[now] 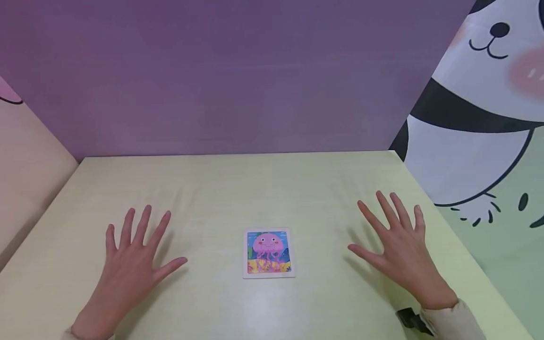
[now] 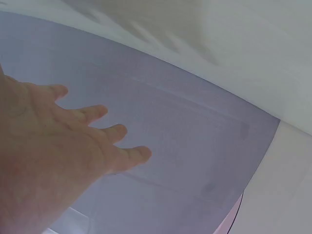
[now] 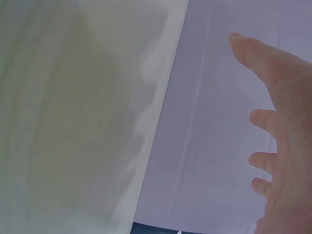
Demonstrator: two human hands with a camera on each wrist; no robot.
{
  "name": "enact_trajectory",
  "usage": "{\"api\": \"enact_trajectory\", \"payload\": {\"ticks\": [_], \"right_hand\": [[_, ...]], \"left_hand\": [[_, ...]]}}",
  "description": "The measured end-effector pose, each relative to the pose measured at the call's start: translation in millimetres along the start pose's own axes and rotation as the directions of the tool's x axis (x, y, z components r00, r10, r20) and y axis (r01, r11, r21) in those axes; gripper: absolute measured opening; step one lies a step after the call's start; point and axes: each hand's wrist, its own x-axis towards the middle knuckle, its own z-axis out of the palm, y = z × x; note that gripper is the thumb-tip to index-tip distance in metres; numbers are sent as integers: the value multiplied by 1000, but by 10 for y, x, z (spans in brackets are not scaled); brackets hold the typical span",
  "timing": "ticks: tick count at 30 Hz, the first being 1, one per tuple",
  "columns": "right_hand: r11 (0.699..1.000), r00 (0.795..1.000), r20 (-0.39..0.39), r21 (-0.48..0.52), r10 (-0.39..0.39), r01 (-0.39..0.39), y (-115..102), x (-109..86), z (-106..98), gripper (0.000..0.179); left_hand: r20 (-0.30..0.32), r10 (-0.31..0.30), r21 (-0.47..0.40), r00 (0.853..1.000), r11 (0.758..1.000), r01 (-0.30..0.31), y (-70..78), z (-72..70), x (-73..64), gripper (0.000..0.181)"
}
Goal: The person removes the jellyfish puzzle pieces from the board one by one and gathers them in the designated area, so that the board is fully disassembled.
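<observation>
A small square picture with a white border (image 1: 268, 253) lies flat on the pale table, showing a pink jellyfish on a blue and yellow sea scene. To its left, my left hand (image 1: 131, 269) is held palm down with fingers spread, holding nothing. On the other side my right hand (image 1: 401, 255) has its fingers spread the same way and is likewise bare of any object. Both hands cast shadows on the tabletop beside them. The left wrist view shows the left fingers (image 2: 114, 131) stretched out; in the right wrist view the right thumb (image 3: 251, 51) points away from the other fingers.
The pale wooden table (image 1: 212, 189) runs back to a purple wall (image 1: 238, 75). A panda drawing (image 1: 480, 156) covers the wall at right, and a pale pink wall (image 1: 29, 174) stands at left. A black strap piece (image 1: 410, 318) shows by the right sleeve (image 1: 452, 321).
</observation>
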Motion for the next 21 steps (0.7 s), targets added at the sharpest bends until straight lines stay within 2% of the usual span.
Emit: {"api": "enact_trajectory", "payload": {"ticks": [6, 10, 14, 17, 21], "right_hand": [[1000, 1000, -27, -9, -14, 14, 7, 53, -53, 86], [998, 998, -38, 19, -56, 57, -29, 97, -52, 83], [990, 990, -60, 57, -126, 129, -135, 154, -28, 80], [981, 985, -58, 92, -164, 169, -218, 194, -13, 76], [969, 982, 12, 166, -187, 183, -299, 223, 12, 64]], "left_hand": [[4, 17, -23, 1000, 1000, -17, 77, 15, 120, 92], [76, -11, -25, 997, 1000, 13, 149, -1, 140, 92], [172, -20, 4, 985, 1000, 20, 232, -20, 130, 90], [222, 23, -2, 975, 1000, -23, 309, -23, 145, 86], [228, 133, -20, 965, 991, -132, 461, 7, 193, 72]]}}
